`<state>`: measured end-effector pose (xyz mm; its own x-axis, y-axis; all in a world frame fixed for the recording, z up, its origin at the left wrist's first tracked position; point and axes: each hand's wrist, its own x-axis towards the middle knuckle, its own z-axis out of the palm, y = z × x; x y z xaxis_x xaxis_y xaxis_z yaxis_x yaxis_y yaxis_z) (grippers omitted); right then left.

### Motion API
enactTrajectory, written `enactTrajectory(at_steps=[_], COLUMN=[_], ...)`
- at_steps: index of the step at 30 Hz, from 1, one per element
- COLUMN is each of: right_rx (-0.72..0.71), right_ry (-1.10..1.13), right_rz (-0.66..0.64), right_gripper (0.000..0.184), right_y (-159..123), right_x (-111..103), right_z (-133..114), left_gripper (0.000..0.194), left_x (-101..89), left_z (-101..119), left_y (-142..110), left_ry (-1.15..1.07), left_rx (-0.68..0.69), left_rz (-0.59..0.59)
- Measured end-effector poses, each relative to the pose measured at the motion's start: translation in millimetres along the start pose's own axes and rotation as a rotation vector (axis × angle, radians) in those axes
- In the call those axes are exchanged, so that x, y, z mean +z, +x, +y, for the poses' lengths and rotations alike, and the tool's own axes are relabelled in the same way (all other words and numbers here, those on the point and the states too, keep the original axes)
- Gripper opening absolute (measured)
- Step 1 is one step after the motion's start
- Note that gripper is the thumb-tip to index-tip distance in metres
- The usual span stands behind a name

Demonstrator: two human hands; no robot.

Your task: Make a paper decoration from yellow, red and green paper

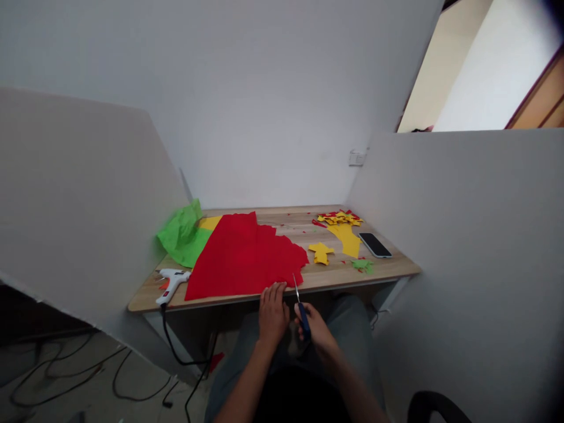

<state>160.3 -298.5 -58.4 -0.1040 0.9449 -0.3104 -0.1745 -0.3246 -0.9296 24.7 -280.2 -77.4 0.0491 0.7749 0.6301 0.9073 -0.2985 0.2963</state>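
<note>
A large red sheet (233, 258), perhaps felt or paper, lies over the middle of the desk, its right edge cut jagged. My left hand (273, 311) rests on its near edge, fingers stretched out flat and close together. In my right hand (315, 329) is a pair of blue-handled scissors (303, 317), gripped in closed fingers. The slim metal blades point away from me and reach over the sheet's lower right corner. Whether the blades are parted is too small to tell. A yellow cut-out (321, 252) lies just right of the sheet.
Crumpled green sheet (183, 235) and a white glue gun (173, 284) with a hanging black cable sit at left. Stacked yellow cut-outs (340, 218), a yellow piece (349, 241), green scraps (362, 265) and a phone (375, 245) lie right. Partitions (476, 235) flank the desk.
</note>
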Motion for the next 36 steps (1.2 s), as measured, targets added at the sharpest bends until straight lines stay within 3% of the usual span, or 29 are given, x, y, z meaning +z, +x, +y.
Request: enactTrajectory(at_steps=[8,17,27,33,36], right_rx=[0.046,0.065,-0.075,0.055,0.060], right_ry=[0.028,0.015,-0.013,0.130,0.085], right_rz=[-0.078,-0.050,-0.021,-0.104,-0.123], right_gripper=[0.059,0.054,0.069,0.077,0.075], right_y=[2,17,21,11,11], right_x=[-1,15,19,17,19], right_z=[-16,-31,-22,-12,-17], left_gripper=[0.052,0.050,0.051,0.049,0.047], left_x=[0.1,-1.7,0.2,2.5,1.0], left_z=[0,-1,-4,-6,-6], left_y=[0,0,-2,-7,-5], left_ry=[-0.018,-0.050,-0.058,-0.052,-0.020], left_rx=[-0.010,-0.014,0.002,-0.006,-0.029], left_rz=[-0.003,-0.021,-0.021,0.022,0.037])
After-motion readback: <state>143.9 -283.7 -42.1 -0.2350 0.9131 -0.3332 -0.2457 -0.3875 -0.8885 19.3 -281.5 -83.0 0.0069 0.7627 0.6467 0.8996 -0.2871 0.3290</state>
